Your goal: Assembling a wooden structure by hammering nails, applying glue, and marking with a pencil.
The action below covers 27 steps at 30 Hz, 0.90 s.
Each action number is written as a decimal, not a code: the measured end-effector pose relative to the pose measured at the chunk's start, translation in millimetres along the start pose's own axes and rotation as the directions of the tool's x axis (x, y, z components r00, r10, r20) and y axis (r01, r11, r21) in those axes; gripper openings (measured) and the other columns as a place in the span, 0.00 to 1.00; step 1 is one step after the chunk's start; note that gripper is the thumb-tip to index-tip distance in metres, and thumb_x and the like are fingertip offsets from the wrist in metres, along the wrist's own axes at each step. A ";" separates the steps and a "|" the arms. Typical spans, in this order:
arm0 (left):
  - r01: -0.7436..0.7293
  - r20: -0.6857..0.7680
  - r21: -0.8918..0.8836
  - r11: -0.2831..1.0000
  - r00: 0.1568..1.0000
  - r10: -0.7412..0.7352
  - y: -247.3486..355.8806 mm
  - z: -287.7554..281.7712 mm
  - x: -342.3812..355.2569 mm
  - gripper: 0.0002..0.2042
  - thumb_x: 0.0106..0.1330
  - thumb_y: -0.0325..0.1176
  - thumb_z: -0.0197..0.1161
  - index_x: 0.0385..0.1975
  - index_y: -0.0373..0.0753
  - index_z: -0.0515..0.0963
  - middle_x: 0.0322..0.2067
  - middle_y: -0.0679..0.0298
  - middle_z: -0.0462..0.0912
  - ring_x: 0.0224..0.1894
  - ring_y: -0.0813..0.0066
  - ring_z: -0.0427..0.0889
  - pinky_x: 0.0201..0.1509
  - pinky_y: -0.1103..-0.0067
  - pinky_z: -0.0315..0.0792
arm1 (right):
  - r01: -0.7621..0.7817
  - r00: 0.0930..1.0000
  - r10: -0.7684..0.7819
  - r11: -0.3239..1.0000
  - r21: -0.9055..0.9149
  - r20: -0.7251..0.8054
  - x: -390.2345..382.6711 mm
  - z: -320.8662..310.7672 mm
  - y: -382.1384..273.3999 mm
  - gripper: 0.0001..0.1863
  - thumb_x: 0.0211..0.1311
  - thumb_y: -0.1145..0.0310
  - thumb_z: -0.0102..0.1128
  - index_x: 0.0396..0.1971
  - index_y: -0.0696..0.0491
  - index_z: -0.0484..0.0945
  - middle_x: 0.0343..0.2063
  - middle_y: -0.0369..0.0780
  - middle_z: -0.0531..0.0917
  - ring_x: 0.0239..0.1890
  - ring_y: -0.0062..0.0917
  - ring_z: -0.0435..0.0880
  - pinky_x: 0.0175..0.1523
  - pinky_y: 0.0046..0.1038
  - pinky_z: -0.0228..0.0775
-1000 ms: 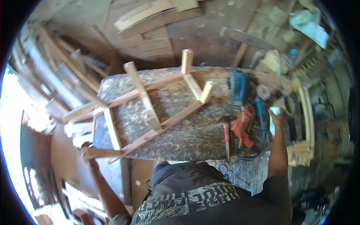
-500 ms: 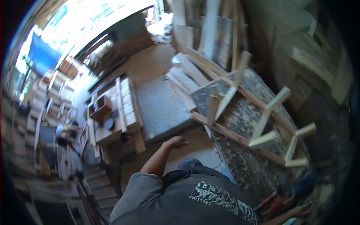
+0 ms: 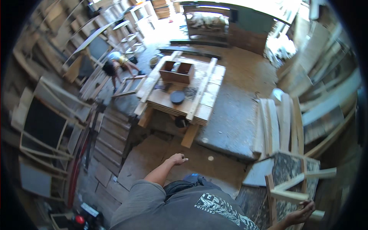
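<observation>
Find the wooden frame (image 3: 289,182) on the workbench (image 3: 288,165), with 2 reddish rails (image 3: 270,203) aimed at the bench's end edge, near the pale boards (image 3: 273,126). See the right hand (image 3: 301,214) well in from that edge, bent-fingered, just beside the free end of 1 post (image 3: 289,196); cannot tell grip from mere closeness. See the left hand (image 3: 177,158) half-curled, holding nothing visible, out past the bench's side edge over the brown floor (image 3: 220,168). To handle the frame well, probably best to take the post low, close to the joint, sparing it any levering from the free end. Bring the left hand round to a rail before any lift. Mind the other pale post (image 3: 321,173), likely to bump in a turn. Face the bench squarely; slide nothing over the end corners unsupported.
</observation>
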<state>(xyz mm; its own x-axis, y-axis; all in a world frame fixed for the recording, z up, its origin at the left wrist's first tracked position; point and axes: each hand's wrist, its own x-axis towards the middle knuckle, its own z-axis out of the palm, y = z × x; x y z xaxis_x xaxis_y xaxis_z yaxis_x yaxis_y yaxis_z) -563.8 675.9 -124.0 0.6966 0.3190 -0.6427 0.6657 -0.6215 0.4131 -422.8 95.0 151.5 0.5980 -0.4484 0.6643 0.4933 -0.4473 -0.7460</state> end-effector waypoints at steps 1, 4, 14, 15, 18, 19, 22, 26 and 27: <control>0.069 -0.008 -0.034 0.997 0.998 -0.069 -19.9 -10.8 2.8 0.25 0.65 0.57 0.57 0.45 0.40 0.82 0.48 0.50 0.82 0.54 0.54 0.79 0.59 0.65 0.71 | -0.096 0.991 0.095 0.995 0.001 0.097 -6.7 29.6 8.3 0.15 0.75 0.64 0.47 0.39 0.62 0.75 0.26 0.37 0.76 0.24 0.19 0.71 0.32 0.21 0.66; 0.243 -0.038 -0.164 0.956 0.967 -0.252 -76.0 -28.7 -7.1 0.25 0.64 0.57 0.58 0.47 0.41 0.81 0.49 0.51 0.82 0.55 0.55 0.79 0.59 0.66 0.71 | -0.334 0.864 0.274 0.940 0.074 0.422 -38.3 130.3 13.8 0.08 0.72 0.69 0.50 0.35 0.57 0.75 0.25 0.35 0.74 0.26 0.15 0.71 0.31 0.18 0.64; 0.381 -0.046 -0.538 0.752 0.877 -0.478 -124.7 -46.2 -10.0 0.25 0.63 0.57 0.58 0.46 0.42 0.82 0.48 0.53 0.82 0.54 0.56 0.79 0.59 0.67 0.71 | -0.010 -0.061 0.273 0.962 -0.274 0.960 -173.1 353.9 197.5 0.10 0.61 0.68 0.64 0.35 0.59 0.80 0.22 0.38 0.82 0.23 0.19 0.80 0.27 0.24 0.72; 0.338 -0.056 -0.587 0.736 0.889 -0.454 -131.7 -48.7 -5.7 0.25 0.63 0.58 0.58 0.46 0.42 0.82 0.47 0.53 0.83 0.53 0.56 0.80 0.58 0.67 0.72 | -0.033 -0.072 0.343 0.937 -0.346 0.936 -189.9 364.4 231.6 0.09 0.60 0.68 0.64 0.35 0.59 0.81 0.22 0.39 0.83 0.23 0.20 0.80 0.26 0.25 0.72; 0.384 -0.090 -0.616 0.688 0.833 -0.546 -174.2 -68.6 -15.2 0.25 0.62 0.58 0.59 0.45 0.41 0.82 0.44 0.52 0.84 0.50 0.56 0.82 0.56 0.67 0.73 | -0.308 -0.204 0.500 0.783 -0.540 0.842 -208.7 424.8 192.2 0.11 0.62 0.66 0.63 0.37 0.59 0.79 0.22 0.41 0.82 0.18 0.20 0.79 0.20 0.22 0.70; 0.446 0.005 -0.669 0.594 0.802 -0.597 -182.5 -88.6 -12.2 0.24 0.62 0.56 0.60 0.45 0.41 0.82 0.43 0.52 0.84 0.48 0.59 0.83 0.54 0.68 0.74 | -0.268 -0.195 0.508 0.795 -0.544 0.839 -212.2 438.1 188.8 0.12 0.63 0.65 0.62 0.37 0.59 0.78 0.22 0.41 0.82 0.17 0.20 0.78 0.19 0.22 0.69; 0.448 -0.141 -0.566 0.692 0.774 -0.617 -251.0 -119.5 14.2 0.23 0.62 0.55 0.62 0.45 0.41 0.82 0.42 0.53 0.85 0.45 0.61 0.84 0.50 0.69 0.75 | -0.219 -0.184 0.501 0.818 -0.532 0.846 -231.7 479.5 161.1 0.12 0.65 0.63 0.61 0.37 0.58 0.77 0.22 0.41 0.81 0.15 0.21 0.77 0.17 0.22 0.68; 0.297 -0.220 -0.644 0.705 0.811 -0.542 -358.6 -216.6 93.9 0.21 0.62 0.54 0.62 0.39 0.41 0.82 0.40 0.54 0.84 0.46 0.57 0.82 0.51 0.66 0.74 | -0.264 -0.109 0.594 0.756 -0.600 0.797 -280.8 515.5 146.6 0.11 0.65 0.64 0.60 0.37 0.58 0.75 0.20 0.41 0.80 0.15 0.22 0.77 0.17 0.23 0.68; 0.325 -0.286 -0.567 0.757 0.783 -0.552 -387.2 -254.1 120.5 0.19 0.62 0.52 0.62 0.38 0.42 0.82 0.42 0.54 0.83 0.50 0.56 0.79 0.54 0.64 0.72 | -0.237 -0.065 0.624 0.748 -0.620 0.779 -296.4 514.9 153.0 0.11 0.64 0.65 0.60 0.37 0.58 0.75 0.20 0.41 0.79 0.15 0.22 0.77 0.17 0.23 0.68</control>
<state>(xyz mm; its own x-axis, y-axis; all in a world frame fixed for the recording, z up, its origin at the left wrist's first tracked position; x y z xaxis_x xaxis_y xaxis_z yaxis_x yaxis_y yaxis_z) -669.6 1136.8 -197.5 0.2552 0.7976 -0.5465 0.8821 0.0393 0.4694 -199.2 558.0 -183.4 0.7607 0.3527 -0.5450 -0.1638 -0.7081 -0.6869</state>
